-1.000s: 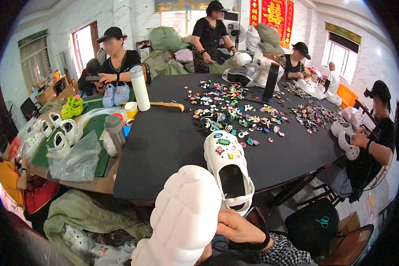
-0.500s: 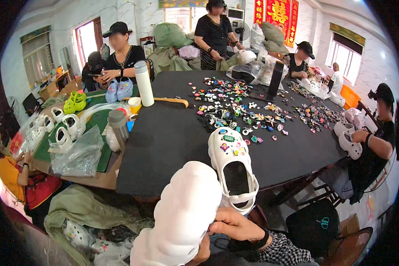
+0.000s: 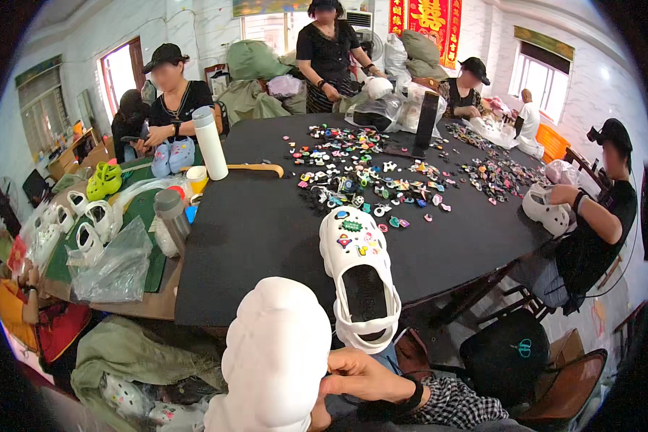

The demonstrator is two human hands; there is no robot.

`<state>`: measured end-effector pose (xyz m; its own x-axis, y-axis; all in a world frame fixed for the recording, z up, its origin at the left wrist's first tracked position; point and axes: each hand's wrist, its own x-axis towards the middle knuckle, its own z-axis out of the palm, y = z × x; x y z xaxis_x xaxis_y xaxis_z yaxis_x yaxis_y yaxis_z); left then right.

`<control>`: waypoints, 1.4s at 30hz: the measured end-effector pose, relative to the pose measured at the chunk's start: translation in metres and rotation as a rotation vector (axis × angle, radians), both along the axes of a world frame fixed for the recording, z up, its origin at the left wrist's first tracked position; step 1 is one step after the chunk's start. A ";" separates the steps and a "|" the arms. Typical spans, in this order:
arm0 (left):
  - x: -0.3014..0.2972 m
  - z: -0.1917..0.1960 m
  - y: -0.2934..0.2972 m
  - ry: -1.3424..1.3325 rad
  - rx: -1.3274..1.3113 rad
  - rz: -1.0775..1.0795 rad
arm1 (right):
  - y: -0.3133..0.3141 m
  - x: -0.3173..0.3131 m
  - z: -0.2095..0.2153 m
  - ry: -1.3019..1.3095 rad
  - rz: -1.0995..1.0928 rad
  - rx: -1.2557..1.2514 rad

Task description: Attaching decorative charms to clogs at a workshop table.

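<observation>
A plain white clog (image 3: 277, 345) stands tilted up close in front of me, its bumpy outer side toward me. My left hand (image 3: 320, 416) grips it from behind, mostly hidden, with only a bit showing at the lower right edge. At that same edge, my right hand (image 3: 363, 374) has thumb and fingers pinched together against the clog's side; what lies between them is too small to make out. On the table edge beyond rests a second white clog (image 3: 362, 327), its toe dotted with colourful shoe charms and its heel toward me.
Loose shoe charms (image 3: 367, 180) spread over the black table (image 3: 245, 245). At left stand a white bottle (image 3: 210, 144), a grey bottle (image 3: 171, 216) and white clogs with a plastic bag (image 3: 111, 266). A green sack (image 3: 129, 353) lies lower left. Several co-workers sit or stand around.
The held clog has tipped and moved slightly down and left, my right hand along with it. The whole view has shifted a little. The co-worker at right has turned the clog in hand.
</observation>
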<state>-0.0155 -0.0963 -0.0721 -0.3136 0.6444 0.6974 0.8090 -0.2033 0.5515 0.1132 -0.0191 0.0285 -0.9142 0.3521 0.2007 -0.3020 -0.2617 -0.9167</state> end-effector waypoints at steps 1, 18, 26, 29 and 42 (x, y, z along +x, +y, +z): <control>0.000 0.000 -0.001 0.006 -0.002 -0.002 | 0.003 0.001 -0.001 0.022 0.034 0.033; 0.011 -0.002 -0.044 0.058 -0.074 0.112 | 0.008 -0.022 -0.008 0.260 -0.416 0.815; 0.002 0.073 -0.003 -1.719 0.201 -0.289 | 0.009 -0.011 -0.007 0.117 -0.526 0.930; -0.005 0.078 -0.002 -1.829 0.384 -0.418 | 0.027 0.023 0.002 -0.021 -0.787 0.938; -0.017 0.068 0.020 -1.973 0.488 -0.510 | 0.254 0.021 0.078 -0.328 -1.342 1.245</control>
